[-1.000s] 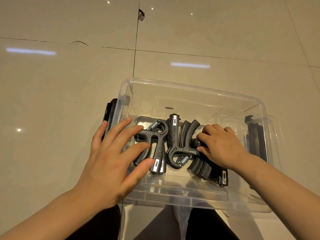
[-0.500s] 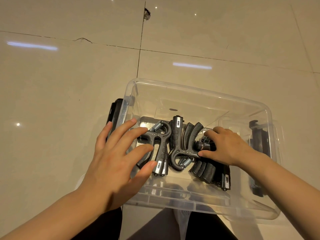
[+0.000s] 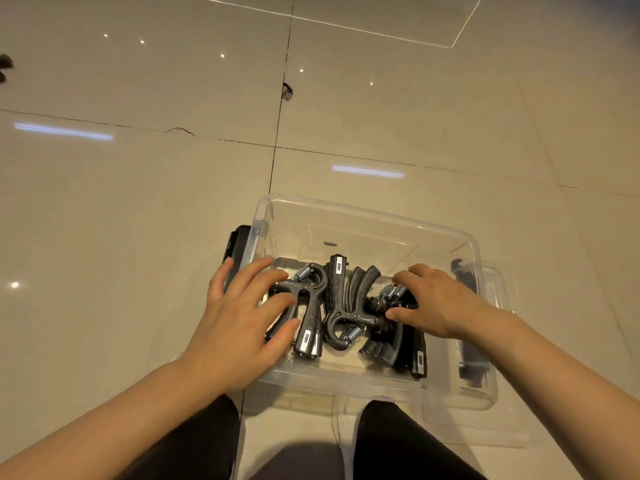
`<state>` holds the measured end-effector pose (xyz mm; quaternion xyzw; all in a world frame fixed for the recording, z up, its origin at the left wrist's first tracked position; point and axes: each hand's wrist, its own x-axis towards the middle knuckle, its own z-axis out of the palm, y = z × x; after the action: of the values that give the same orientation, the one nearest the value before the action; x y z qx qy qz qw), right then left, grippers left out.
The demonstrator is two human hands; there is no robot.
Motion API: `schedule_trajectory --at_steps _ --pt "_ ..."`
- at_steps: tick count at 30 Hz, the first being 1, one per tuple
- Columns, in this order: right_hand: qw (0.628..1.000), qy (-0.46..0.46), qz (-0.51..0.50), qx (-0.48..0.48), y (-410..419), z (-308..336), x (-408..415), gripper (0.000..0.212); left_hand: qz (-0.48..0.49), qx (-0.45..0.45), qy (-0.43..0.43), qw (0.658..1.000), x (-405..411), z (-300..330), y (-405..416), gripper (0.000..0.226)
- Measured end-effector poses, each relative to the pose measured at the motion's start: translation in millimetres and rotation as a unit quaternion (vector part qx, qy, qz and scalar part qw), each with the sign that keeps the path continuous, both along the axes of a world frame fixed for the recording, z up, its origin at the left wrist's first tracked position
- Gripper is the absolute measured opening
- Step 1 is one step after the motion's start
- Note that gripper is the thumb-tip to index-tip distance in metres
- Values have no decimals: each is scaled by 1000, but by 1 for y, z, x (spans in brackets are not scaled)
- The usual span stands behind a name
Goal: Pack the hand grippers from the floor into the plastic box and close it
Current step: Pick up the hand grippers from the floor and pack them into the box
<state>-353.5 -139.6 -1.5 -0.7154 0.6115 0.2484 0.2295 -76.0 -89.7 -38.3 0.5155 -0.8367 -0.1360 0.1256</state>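
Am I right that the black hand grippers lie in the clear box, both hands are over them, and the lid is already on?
Not quite: the lid is not on. The head view shows the plastic box open-topped, the hand grippers inside, and the left hand and right hand reaching in over them.

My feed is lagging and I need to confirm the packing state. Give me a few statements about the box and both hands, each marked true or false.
1. The plastic box has no lid on it. True.
2. Black hand grippers lie inside the box. True.
3. The left hand rests flat on the floor outside the box. False: its spread fingers are over the grippers at the box's left side.
4. The right hand is lifting the lid. False: it is on the grippers inside the box.
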Motion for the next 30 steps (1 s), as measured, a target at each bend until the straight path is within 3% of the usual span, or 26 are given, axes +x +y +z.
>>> schedule_trajectory --at_steps 4,7,11,16,19,23,27,30 --pt "999 1 33 31 15 72 1 59 -100 13 -99 990 16 32 -12 52" --pt "999 -14 33 -4 30 137 9 59 -66 39 -85 993 34 109 -17 73" --pt "997 -35 35 -66 64 213 33 57 -21 37 -104 994 60 213 4 48" --pt "986 -119 54 -101 118 277 78 53 8 -27 -28 999 75 298 62 41" --pt "970 -175 57 -157 137 302 107 48 38 -76 10 996 70 324 94 38" --pt "931 -258 57 -252 164 325 145 39 154 -126 191 961 84 320 135 26" --pt "924 -266 68 -266 181 328 170 32 226 -90 151 958 109 291 149 20" --pt "928 -248 67 -271 183 326 177 29 252 -92 210 940 122 293 148 14"
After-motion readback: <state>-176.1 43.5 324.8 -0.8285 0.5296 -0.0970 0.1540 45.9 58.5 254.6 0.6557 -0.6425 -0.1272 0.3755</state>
